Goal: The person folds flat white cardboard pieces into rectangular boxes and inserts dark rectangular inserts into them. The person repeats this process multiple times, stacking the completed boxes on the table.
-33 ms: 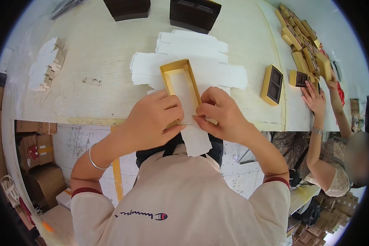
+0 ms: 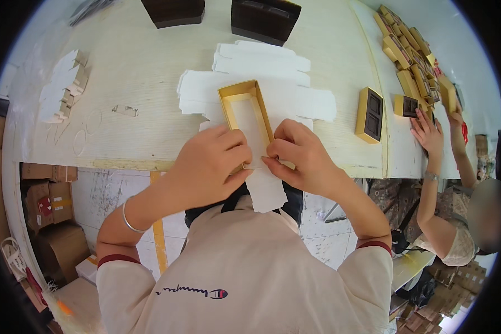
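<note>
Both hands (image 2: 256, 158) apparently pinch white liner (image 2: 254, 145) in gold tray (image 2: 245, 106).

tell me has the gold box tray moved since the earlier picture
No. The gold box tray sits at the same spot on the white flat cartons as before.

Two dark boxes (image 2: 222, 14) at the table's far edge, gold boxes (image 2: 409, 55) stacked right, cardboard cartons (image 2: 47, 200) below left
</note>
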A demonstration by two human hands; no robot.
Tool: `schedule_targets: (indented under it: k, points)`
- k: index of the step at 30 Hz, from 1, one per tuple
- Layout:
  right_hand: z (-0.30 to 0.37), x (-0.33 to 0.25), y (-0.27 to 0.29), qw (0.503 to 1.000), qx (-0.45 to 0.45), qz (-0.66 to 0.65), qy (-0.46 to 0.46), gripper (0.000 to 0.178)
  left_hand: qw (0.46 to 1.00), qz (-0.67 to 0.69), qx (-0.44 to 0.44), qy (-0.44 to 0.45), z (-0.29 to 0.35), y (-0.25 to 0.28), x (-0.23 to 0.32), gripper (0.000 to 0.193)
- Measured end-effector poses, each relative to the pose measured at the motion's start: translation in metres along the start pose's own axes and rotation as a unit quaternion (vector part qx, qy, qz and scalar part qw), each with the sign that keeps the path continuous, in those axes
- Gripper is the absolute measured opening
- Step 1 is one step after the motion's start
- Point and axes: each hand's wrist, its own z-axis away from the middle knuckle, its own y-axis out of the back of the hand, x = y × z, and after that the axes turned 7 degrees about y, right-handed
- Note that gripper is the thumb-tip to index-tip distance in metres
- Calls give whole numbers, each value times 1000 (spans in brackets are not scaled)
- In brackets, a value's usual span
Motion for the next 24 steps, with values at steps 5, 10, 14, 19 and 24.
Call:
schedule_targets:
  k: [5, 10, 14, 19, 24]
  points:
    - [1, -15, -2, 987, 3, -97, -131, 19, 998, -24, 41, 30, -4, -13, 10, 11]
    - [5, -25, 16, 971, -12, -176, -164, 35, 997, 35, 25, 70, -3, -11, 10, 8]
    - [20, -29, 14, 992, -31, 112, 49, 48, 995, 66, 27, 74, 0, -18, 0, 9]
    - [38, -4, -17, 987, 64, 89, 119, 44, 984, 165, -39, 59, -8, 4, 1, 19]
    - [14, -7, -32, 948, 228, -215, -61, 35, 956, 282, -23, 78, -2, -5, -5, 32]
